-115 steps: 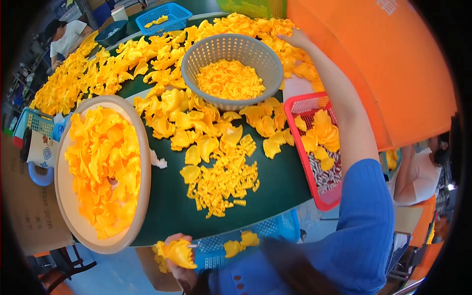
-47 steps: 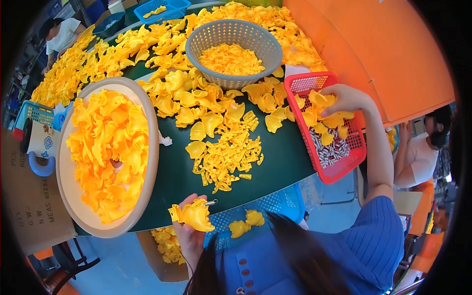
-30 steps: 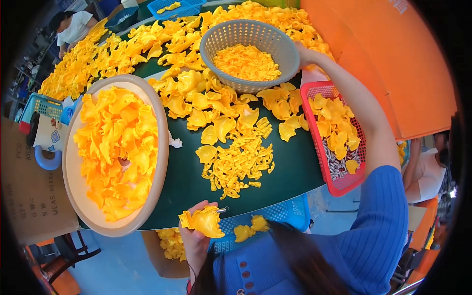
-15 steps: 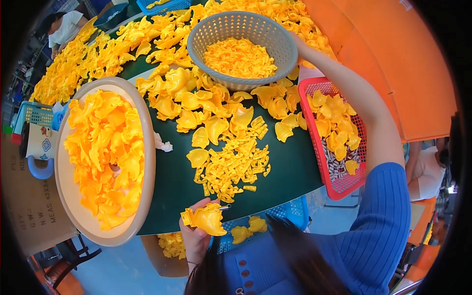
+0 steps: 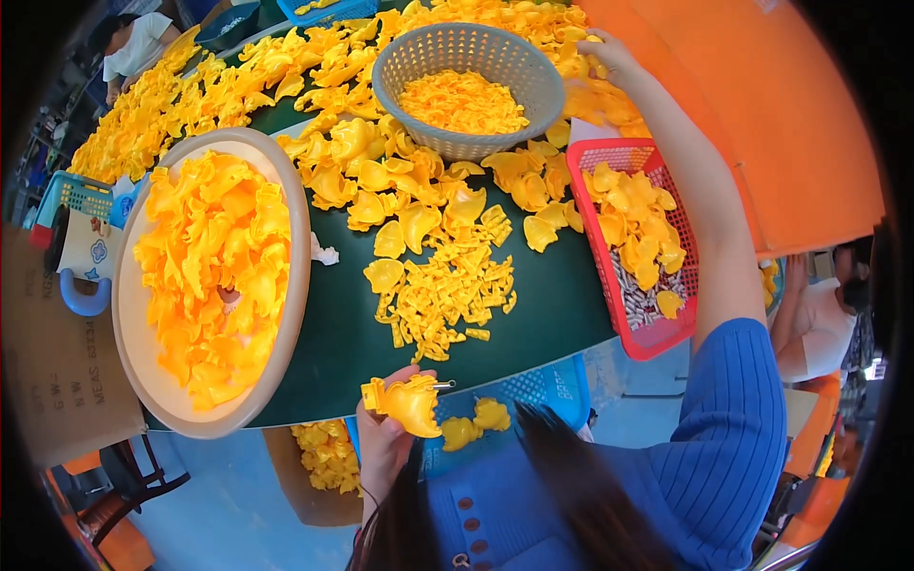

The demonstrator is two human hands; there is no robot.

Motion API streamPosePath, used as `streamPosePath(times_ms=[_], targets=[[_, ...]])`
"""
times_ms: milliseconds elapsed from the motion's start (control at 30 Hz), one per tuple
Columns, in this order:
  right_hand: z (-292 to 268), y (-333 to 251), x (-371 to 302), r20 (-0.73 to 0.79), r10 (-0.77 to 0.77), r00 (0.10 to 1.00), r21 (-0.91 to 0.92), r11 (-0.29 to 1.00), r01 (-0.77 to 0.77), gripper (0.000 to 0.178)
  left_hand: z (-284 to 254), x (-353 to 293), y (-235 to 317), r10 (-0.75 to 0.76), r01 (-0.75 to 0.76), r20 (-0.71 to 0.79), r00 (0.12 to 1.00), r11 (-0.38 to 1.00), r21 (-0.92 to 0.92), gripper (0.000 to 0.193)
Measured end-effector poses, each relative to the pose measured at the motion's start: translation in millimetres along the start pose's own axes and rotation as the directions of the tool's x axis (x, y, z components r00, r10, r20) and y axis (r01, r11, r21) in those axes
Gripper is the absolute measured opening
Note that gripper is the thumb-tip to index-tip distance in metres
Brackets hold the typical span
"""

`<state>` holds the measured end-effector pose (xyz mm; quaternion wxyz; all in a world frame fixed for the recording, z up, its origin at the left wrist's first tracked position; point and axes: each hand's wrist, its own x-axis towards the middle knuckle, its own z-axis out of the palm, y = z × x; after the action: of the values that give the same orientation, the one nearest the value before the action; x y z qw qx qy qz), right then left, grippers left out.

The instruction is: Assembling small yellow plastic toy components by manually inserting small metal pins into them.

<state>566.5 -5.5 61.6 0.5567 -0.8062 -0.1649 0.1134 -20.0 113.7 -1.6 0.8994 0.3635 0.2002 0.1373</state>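
Observation:
In my left hand (image 5: pixel 383 445), near the table's front edge, is a yellow plastic shell piece (image 5: pixel 409 404) with a thin metal pin sticking out to its right. The thumb and fingers close round its lower left side. Stretched far forward, my right hand (image 5: pixel 614 57) hovers at the large heap of yellow pieces (image 5: pixel 514 17), right of a grey perforated basket (image 5: pixel 466 138). Its fingers are apart and nothing shows between them. Small yellow parts (image 5: pixel 447 300) lie heaped on the green tabletop (image 5: pixel 552 305), with curved shells (image 5: pixel 419 224) behind them.
A big beige basin (image 5: pixel 295 285) full of yellow pieces stands left. To the right, a red basket (image 5: pixel 633 344) holds yellow shells and small metal parts. Below the edge are a blue crate (image 5: pixel 538 395) and a cardboard box (image 5: pixel 300 500). Other people sit far left and right.
My right hand has come out from behind the grey basket, moving right and farther away; pieces below it are blurred. My left hand still holds the shell. The view has shifted slightly.

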Motion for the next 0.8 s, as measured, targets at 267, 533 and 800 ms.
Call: streamPosePath(times_ms=[267, 533, 800], targets=[[-34, -35, -141, 0.060, -0.161, 0.985, 0.108, 0.982, 0.154, 0.040, 4, -35, -39, -0.227, 0.234, 0.209, 0.951, 0.972, -0.010, 0.073], [-46, -29, -260, 0.375, -0.188, 0.908, -0.575, 0.721, 0.387, 0.042, 5, -50, -92, -0.506, 0.389, 0.339, 0.793, 0.849, 0.358, 0.046], [-51, 19, -308, 0.414, -0.208, 0.886, -0.621, 0.647, 0.442, 0.049, 11, -72, -129, -0.625, 0.509, 0.458, 0.632, 0.781, 0.362, 0.049]])
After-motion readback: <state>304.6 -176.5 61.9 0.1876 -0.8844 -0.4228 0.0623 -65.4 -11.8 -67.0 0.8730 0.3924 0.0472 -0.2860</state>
